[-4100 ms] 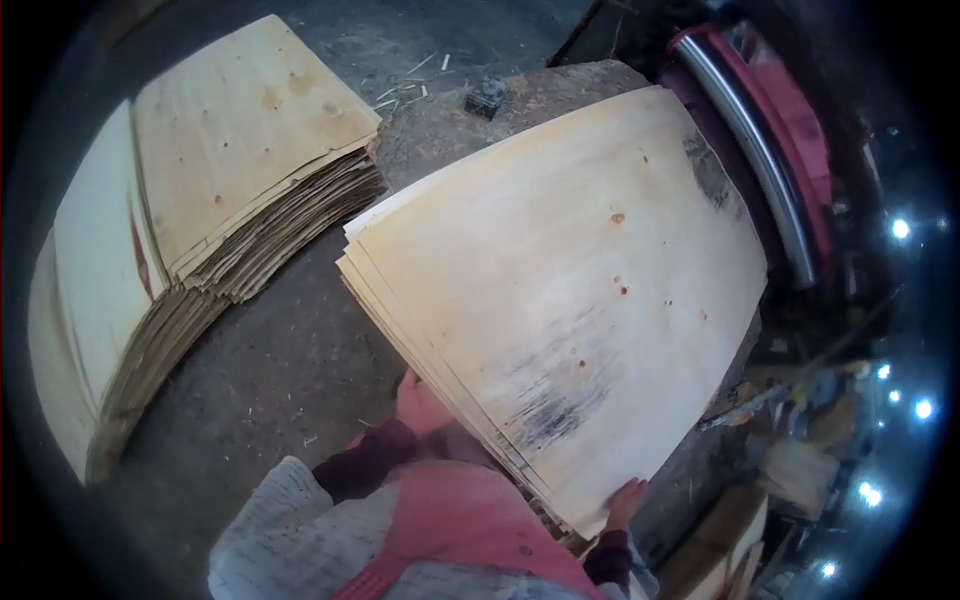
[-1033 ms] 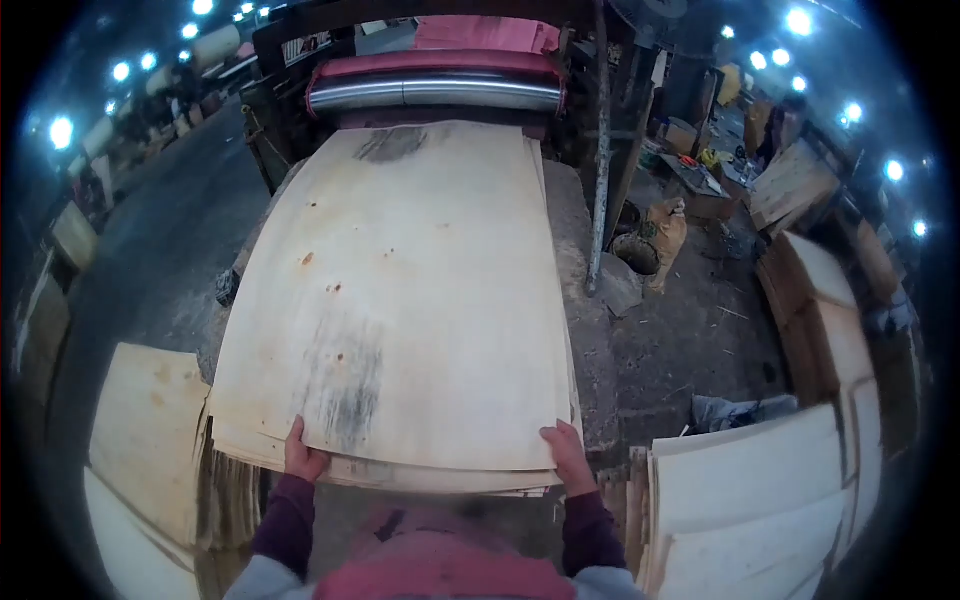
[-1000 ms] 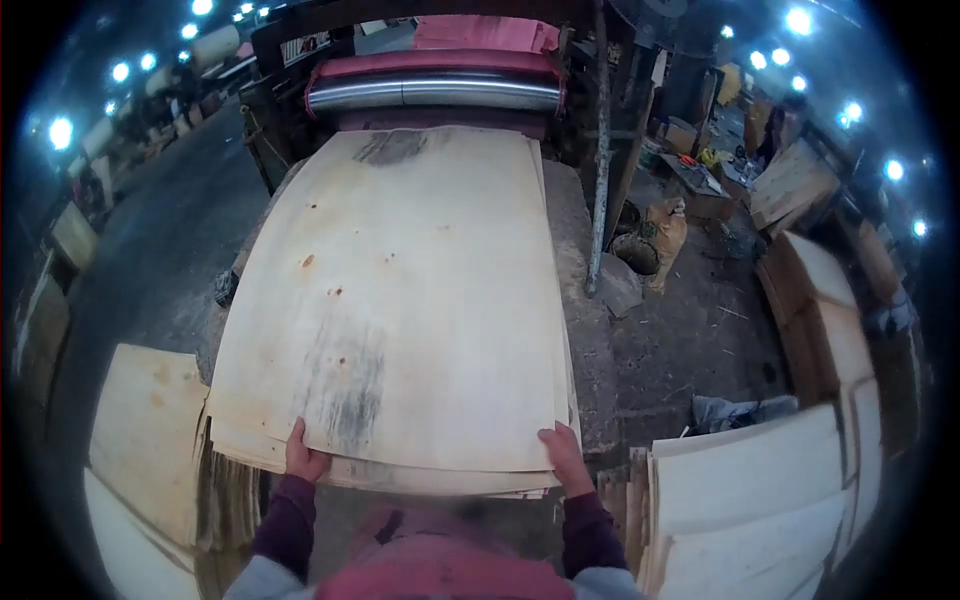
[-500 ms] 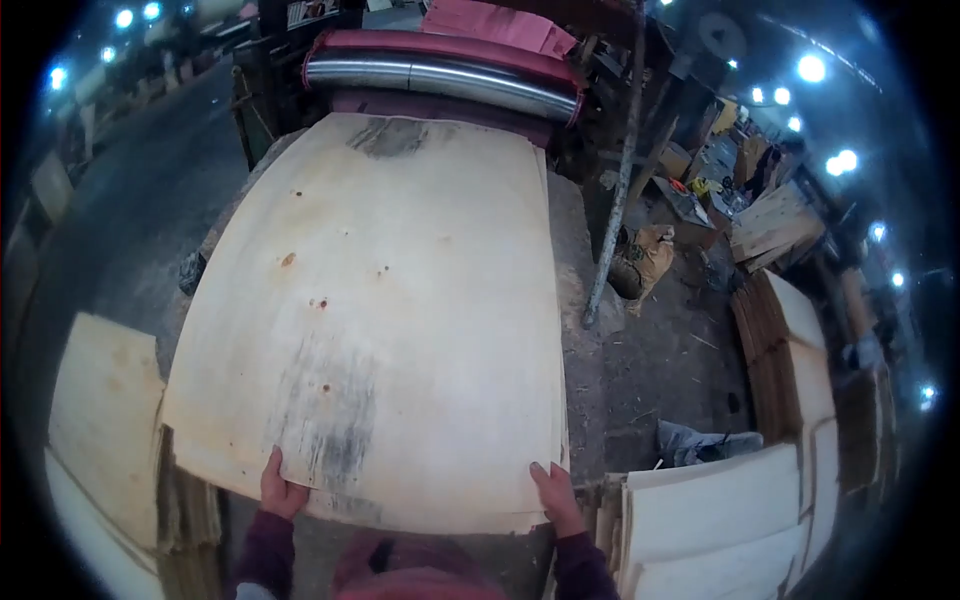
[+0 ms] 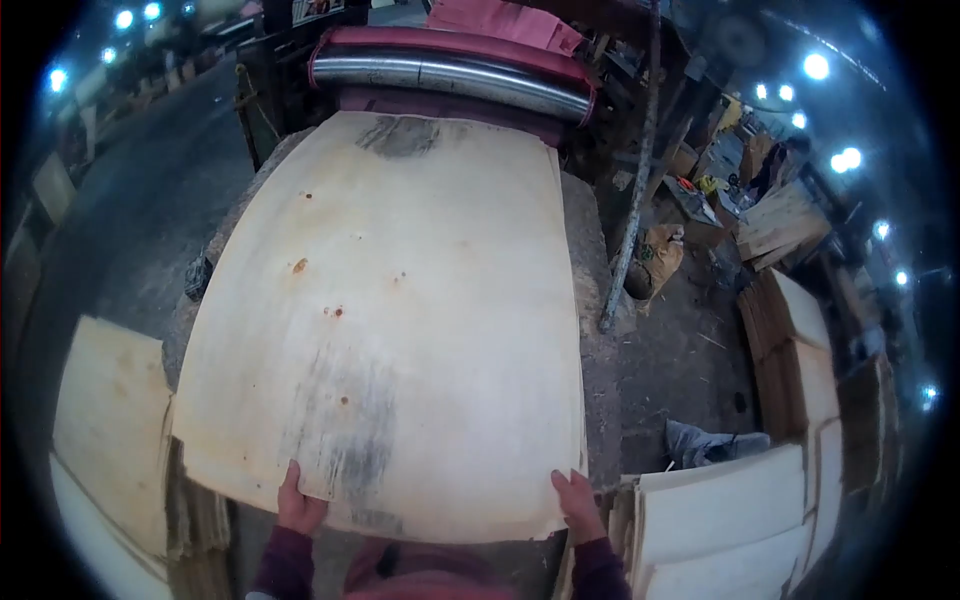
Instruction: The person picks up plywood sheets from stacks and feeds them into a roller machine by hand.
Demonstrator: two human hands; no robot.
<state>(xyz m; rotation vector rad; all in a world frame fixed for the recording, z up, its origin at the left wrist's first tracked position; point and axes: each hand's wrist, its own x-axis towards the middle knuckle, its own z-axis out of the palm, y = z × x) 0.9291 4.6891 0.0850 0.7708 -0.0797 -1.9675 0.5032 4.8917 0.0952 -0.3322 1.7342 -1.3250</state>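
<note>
A large pale wood veneer sheet (image 5: 450, 260) with small knots and dark grey streaks lies in front of me on a long table. My left hand (image 5: 300, 503) grips its near edge left of the middle, thumb on top and the fingers hidden underneath. At the near right corner, my right hand (image 5: 580, 507) holds the same edge in the same way. The sheet's far edge lies close to a shiny metal roller (image 5: 450, 80) with a pink-red roller (image 5: 440, 45) above it. Another sheet edge shows beneath along the right side.
Stacked veneer sheets stand at the left (image 5: 110, 430) and at the near right (image 5: 720, 510). Another stack (image 5: 790, 340) is farther right. A slanted metal pole (image 5: 635, 200) rises beside the table. A sack (image 5: 660, 255) and a grey plastic bag (image 5: 710, 443) lie on the floor.
The whole scene has shifted slightly right and down in view. Both hands keep their hold on the near edge, and the sheet stays about the same distance from the rollers.
</note>
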